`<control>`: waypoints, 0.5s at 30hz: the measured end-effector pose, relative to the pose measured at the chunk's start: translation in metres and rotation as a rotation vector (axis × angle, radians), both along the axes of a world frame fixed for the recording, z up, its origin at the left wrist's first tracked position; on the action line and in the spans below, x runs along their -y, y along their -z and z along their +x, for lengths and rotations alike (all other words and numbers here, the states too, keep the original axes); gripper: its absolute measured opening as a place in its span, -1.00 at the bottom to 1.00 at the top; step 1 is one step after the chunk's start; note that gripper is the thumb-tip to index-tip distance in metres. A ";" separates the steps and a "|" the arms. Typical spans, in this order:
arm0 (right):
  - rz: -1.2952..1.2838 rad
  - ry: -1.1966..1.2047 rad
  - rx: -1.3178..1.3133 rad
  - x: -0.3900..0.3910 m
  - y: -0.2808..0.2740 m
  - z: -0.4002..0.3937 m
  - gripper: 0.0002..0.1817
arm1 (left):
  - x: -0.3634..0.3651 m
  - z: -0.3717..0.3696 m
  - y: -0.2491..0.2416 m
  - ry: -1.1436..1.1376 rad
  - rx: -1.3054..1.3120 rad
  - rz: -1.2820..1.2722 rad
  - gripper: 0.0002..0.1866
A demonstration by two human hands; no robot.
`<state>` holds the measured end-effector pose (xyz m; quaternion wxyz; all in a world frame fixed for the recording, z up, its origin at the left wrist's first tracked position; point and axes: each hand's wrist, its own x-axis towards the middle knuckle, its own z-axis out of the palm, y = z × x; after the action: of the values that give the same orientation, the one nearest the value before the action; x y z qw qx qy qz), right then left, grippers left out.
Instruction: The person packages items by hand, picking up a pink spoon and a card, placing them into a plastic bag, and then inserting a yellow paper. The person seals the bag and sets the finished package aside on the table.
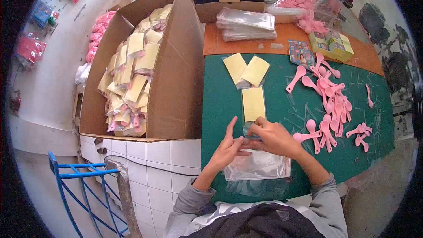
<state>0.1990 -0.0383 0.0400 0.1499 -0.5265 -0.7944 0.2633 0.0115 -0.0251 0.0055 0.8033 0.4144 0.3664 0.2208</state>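
My right hand [274, 137] has its fingers curled in a pinch at the lower end of a clear plastic bag [251, 128] with a yellow card [254, 104] in it. My left hand [227, 150] is beside it, its index finger stretched out and the other fingers reaching toward the right hand; it appears to hold nothing. Beneath both hands lies a stack of clear plastic bags [257, 167]. Farther up the green mat are two more bagged yellow cards, one on the left [235, 67] and one on the right [255, 71].
Pink spoons [337, 105] lie in loose piles on the right of the green mat [282, 105]. Behind them are printed cards [301, 52] and stacked card bundles [337, 48]. Clear bags [246, 23] lie at the back. A large cardboard box [176, 70] full of bagged cards stands left.
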 end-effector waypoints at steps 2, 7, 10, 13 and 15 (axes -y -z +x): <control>0.024 -0.056 -0.030 0.000 0.004 0.000 -0.76 | 0.001 0.000 -0.001 -0.022 0.021 -0.034 -0.35; 0.093 -0.084 -0.045 0.001 0.002 -0.005 -0.82 | 0.002 0.001 -0.002 -0.100 0.049 -0.025 -0.39; 0.140 -0.116 -0.041 0.006 0.000 -0.006 -0.82 | 0.001 0.004 -0.005 -0.105 0.073 -0.004 -0.43; 0.100 -0.194 -0.106 0.009 -0.007 -0.005 -0.83 | 0.000 0.007 0.002 -0.057 -0.002 0.146 -0.49; -0.017 -0.296 -0.210 0.011 -0.014 -0.001 -0.83 | -0.001 0.009 0.001 -0.028 -0.181 0.316 -0.53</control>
<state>0.1979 -0.0492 0.0542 0.1870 -0.3745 -0.8410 0.3427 0.0205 -0.0245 0.0047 0.6888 0.5483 0.4039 0.2486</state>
